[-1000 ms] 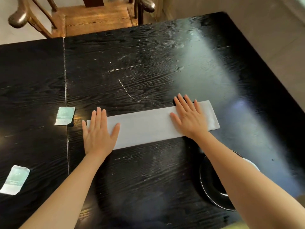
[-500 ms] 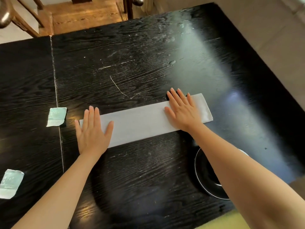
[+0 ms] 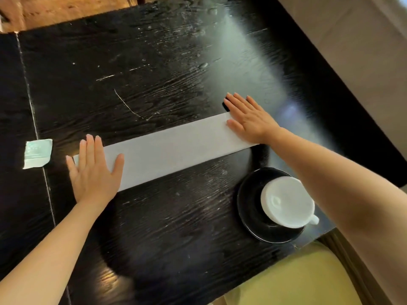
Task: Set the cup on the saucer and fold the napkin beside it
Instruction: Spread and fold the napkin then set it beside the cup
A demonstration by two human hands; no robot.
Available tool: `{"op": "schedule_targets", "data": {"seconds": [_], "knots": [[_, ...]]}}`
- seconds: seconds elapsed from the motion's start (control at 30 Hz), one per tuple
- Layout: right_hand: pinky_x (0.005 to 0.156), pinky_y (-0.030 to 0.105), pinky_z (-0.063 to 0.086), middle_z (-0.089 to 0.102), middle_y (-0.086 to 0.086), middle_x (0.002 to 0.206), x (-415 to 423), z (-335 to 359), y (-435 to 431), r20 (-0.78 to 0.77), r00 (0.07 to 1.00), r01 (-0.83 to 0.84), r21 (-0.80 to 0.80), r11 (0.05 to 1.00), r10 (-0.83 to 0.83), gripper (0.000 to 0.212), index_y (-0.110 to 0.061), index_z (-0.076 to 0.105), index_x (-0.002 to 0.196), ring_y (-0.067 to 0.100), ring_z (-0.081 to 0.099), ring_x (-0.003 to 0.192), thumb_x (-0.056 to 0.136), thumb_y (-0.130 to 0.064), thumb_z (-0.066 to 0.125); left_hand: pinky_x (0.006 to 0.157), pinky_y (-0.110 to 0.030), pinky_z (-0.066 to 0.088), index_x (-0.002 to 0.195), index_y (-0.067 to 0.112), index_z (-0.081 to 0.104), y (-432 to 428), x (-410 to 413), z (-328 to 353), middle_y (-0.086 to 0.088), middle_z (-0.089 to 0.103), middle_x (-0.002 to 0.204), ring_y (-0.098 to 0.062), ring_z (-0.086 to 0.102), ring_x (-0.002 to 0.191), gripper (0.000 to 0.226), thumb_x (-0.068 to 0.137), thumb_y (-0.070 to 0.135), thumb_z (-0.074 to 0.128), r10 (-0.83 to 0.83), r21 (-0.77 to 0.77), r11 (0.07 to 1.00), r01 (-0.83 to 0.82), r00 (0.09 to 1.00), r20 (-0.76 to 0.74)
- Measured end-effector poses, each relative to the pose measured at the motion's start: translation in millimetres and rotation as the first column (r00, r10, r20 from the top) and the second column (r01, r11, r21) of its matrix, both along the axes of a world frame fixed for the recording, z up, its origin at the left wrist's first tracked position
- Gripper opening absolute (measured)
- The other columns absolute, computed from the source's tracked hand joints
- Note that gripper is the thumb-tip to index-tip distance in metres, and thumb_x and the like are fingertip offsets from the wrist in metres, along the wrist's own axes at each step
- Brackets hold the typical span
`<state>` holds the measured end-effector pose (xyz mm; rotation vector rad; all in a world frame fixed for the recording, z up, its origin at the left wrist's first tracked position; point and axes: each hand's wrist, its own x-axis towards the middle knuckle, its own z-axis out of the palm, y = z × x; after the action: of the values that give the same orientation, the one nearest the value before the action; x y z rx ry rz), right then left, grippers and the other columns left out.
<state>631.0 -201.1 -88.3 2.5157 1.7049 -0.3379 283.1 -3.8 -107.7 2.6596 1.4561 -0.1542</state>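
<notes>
A white napkin [image 3: 171, 150] lies on the black table as one long narrow strip, running from lower left to upper right. My left hand [image 3: 94, 172] presses flat on its left end, fingers spread. My right hand [image 3: 248, 119] lies flat over its right end and hides that end. A white cup [image 3: 286, 203] stands on a black saucer [image 3: 248, 201] near the table's front right edge, just below my right forearm, its handle pointing right.
The black wooden table [image 3: 154, 73] has a seam running down its left side. A pale green paper scrap [image 3: 37, 153] lies left of the napkin. The table's right edge drops to a beige floor [image 3: 352, 51]. Yellow fabric [image 3: 297, 278] shows at the bottom right.
My right hand has slid outward to the napkin's right end, covering it. The view has tilted down and left, bringing the cup and saucer fully into sight.
</notes>
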Motion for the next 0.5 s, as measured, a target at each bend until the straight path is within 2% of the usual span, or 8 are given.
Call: {"op": "schedule_targets", "data": {"seconds": [0.13, 0.2, 0.27, 0.33, 0.4, 0.5], "knots": [[0.121, 0.039, 0.000, 0.008, 0.000, 0.160, -2.6, 0.2, -1.2, 0.014, 0.998, 0.053, 0.027, 0.998, -0.053, 0.074, -0.021, 0.010, 0.150, 0.015, 0.004, 0.148, 0.086, -0.058, 0.006, 0.116, -0.049, 0.000, 0.150, 0.011, 0.006, -0.3, 0.4, 2.1, -0.006, 0.003, 0.160, -0.021, -0.001, 0.147, 0.078, 0.091, 0.060, 0.014, -0.008, 0.001, 1.000, 0.008, 1.000, 0.005], [0.119, 0.039, 0.009, 0.017, 0.005, 0.158, -8.7, 6.0, -2.8, 0.056, 0.988, 0.140, 0.037, 0.989, -0.142, 0.082, -0.015, 0.015, 0.149, 0.021, 0.016, 0.145, 0.082, -0.061, 0.007, 0.116, -0.049, -0.001, 0.150, 0.011, 0.005, -0.7, 0.8, 4.0, -0.007, 0.002, 0.160, -0.021, -0.001, 0.148, 0.079, 0.090, 0.060, 0.013, -0.008, -0.013, 1.000, 0.008, 1.000, -0.001], [0.107, 0.042, 0.027, 0.038, 0.014, 0.143, -19.0, 12.3, -2.4, 0.134, 0.961, 0.235, 0.062, 0.970, -0.241, 0.085, -0.007, 0.029, 0.143, 0.031, 0.036, 0.129, 0.082, -0.063, 0.013, 0.116, -0.050, -0.001, 0.150, 0.011, 0.004, -0.2, 1.2, 5.4, -0.007, 0.001, 0.160, -0.022, -0.002, 0.148, 0.079, 0.089, 0.060, 0.013, -0.004, -0.029, 1.000, 0.004, 1.000, -0.013], [0.091, 0.045, 0.036, 0.047, 0.017, 0.124, -30.3, 18.5, 2.2, 0.133, 0.913, 0.377, 0.095, 0.921, -0.387, 0.072, -0.002, 0.043, 0.126, 0.035, 0.043, 0.115, 0.085, -0.060, 0.034, 0.116, -0.050, -0.003, 0.150, 0.012, 0.001, 2.5, 1.6, 6.7, -0.006, -0.003, 0.160, -0.021, -0.005, 0.147, 0.076, 0.091, 0.058, 0.015, 0.000, -0.073, 0.997, -0.003, 1.000, -0.030], [0.087, 0.047, 0.041, 0.046, 0.018, 0.123, -37.4, 24.8, 7.4, -0.038, 0.824, 0.566, 0.124, 0.815, -0.566, 0.060, -0.001, 0.045, 0.117, 0.036, 0.044, 0.116, 0.083, -0.049, 0.055, 0.116, -0.050, -0.005, 0.150, 0.014, -0.002, 5.8, 1.6, 9.3, -0.005, -0.009, 0.160, -0.020, -0.010, 0.147, 0.070, 0.095, 0.053, 0.017, 0.002, -0.136, 0.991, -0.008, 0.999, -0.040], [0.090, 0.045, 0.043, 0.040, 0.021, 0.132, -36.0, 33.5, 10.5, -0.339, 0.618, 0.758, 0.018, 0.652, -0.709, 0.064, 0.001, 0.038, 0.122, 0.039, 0.045, 0.120, 0.081, -0.038, 0.067, 0.117, -0.049, -0.002, 0.151, 0.016, 0.002, 4.7, -3.5, 17.0, -0.005, -0.008, 0.160, -0.021, -0.009, 0.147, 0.059, 0.100, 0.036, 0.025, 0.022, -0.199, 0.980, -0.008, 0.997, 0.068]]}}
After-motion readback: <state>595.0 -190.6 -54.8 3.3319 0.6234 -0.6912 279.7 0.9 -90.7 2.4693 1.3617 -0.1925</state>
